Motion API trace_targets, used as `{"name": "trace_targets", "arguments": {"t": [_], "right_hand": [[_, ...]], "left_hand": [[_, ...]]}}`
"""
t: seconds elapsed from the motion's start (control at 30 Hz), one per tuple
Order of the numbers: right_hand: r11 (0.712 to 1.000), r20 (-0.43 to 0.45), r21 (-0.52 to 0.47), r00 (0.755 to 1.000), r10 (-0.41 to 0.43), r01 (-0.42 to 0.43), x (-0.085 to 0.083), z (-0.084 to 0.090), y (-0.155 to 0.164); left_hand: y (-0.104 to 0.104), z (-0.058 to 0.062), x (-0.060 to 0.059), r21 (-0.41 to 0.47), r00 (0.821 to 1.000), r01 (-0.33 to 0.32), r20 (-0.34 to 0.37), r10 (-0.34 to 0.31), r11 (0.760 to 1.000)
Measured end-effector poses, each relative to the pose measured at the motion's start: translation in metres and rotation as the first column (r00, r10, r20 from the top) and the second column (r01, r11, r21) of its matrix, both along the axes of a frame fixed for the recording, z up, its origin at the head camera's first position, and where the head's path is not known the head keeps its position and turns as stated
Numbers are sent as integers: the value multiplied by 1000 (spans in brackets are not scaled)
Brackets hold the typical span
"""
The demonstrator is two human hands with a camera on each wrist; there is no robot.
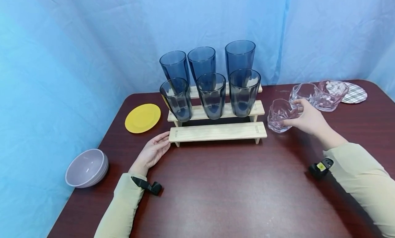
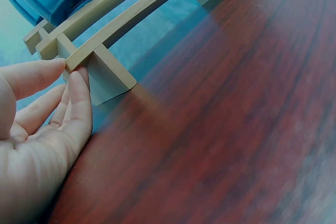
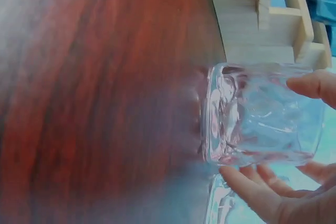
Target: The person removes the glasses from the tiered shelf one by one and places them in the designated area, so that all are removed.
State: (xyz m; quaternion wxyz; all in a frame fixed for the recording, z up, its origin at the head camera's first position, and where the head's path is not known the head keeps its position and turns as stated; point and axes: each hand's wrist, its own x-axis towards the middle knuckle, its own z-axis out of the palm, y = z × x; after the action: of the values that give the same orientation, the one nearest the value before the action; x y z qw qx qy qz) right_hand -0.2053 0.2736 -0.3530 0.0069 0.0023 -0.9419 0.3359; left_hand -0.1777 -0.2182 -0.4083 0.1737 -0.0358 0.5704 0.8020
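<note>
At the left edge of the dark wooden table [image 1: 216, 193] sit a grey bowl [image 1: 87, 168] and a yellow plate [image 1: 143, 117], and just past them the person's left hand [image 1: 152, 152] lies with relaxed, nearly straight fingers [image 2: 79, 98] touching the left end of the wooden stepped rack's [image 1: 217, 131] lowest step, holding nothing. The rack's upper two steps carry six tall blue tumblers [image 1: 211, 95], three to a step. Right of the rack, the right hand [image 1: 308, 119] has its fingers and thumb curled round a short clear glass [image 1: 280, 115] standing on the table just beside the rack's right end, with two more clear glasses [image 1: 318, 94] and a plaid coaster [image 1: 355, 93] behind it.
</note>
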Motion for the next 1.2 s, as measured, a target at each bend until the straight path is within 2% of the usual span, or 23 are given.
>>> {"name": "trace_targets", "arguments": {"t": [0.3,0.6,0.77,0.93,1.07,1.2], "right_hand": [[996,-142,77,989,-43,55,0,-1,-2],[990,-148,129,989,-33,52,-10,0,-4],[983,-142,163,988,-64,87,-14,1,-9],[972,-100,202,990,-104,122,-17,2,-10],[969,-72,207,990,-123,135,-19,2,-10],[973,-92,190,989,-114,130,-21,3,-13]], "left_hand": [[1,-2,-1,0,1000,-3,-4,3,1000],[1,-1,0,1,1000,-4,9,4,1000],[0,-1,1,0,1000,-7,5,7,1000],[2,-1,3,17,1000,0,17,0,1000],[2,-1,3,22,1000,-2,13,2,1000],[0,-1,2,14,1000,-10,1,10,1000]]}}
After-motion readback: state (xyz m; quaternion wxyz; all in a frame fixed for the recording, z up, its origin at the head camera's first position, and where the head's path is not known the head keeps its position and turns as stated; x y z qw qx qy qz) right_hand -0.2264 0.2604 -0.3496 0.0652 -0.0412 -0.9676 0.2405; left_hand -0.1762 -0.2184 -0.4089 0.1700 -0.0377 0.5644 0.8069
